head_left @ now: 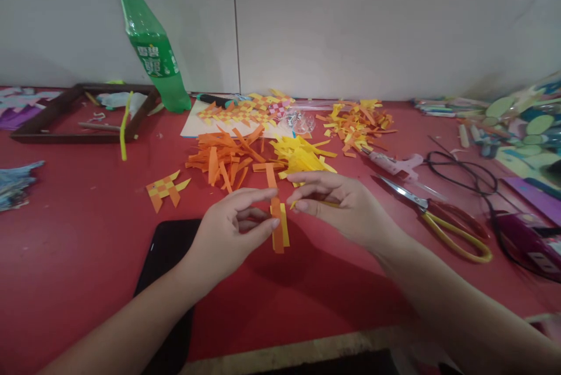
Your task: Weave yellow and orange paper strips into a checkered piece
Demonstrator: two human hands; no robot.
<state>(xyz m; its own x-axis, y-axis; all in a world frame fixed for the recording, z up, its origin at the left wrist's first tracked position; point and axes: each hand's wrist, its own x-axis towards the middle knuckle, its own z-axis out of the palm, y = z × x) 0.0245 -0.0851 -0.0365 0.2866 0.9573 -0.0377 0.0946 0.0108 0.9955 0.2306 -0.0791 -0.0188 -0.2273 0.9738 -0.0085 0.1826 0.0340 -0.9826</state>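
My left hand (230, 232) pinches a small woven piece of orange paper strips (277, 239) and yellow paper between thumb and fingers, held upright above the table. My right hand (339, 202), just to its right, has its thumb and fingers closed on a thin yellow paper strip (293, 205), its tip close to the woven piece. Behind my hands lie a pile of orange strips (214, 150) and a pile of yellow strips (300, 156). A finished-looking woven paper fish (165, 190) rests to the left.
A black phone (153, 258) lies under my left forearm. Scissors (438, 217), a pink glue gun (397, 165) and its black cord are at right. Along the wall stand a tilted green bottle (160, 62), a brown frame (52, 136) and mixed folded strips (359, 121).
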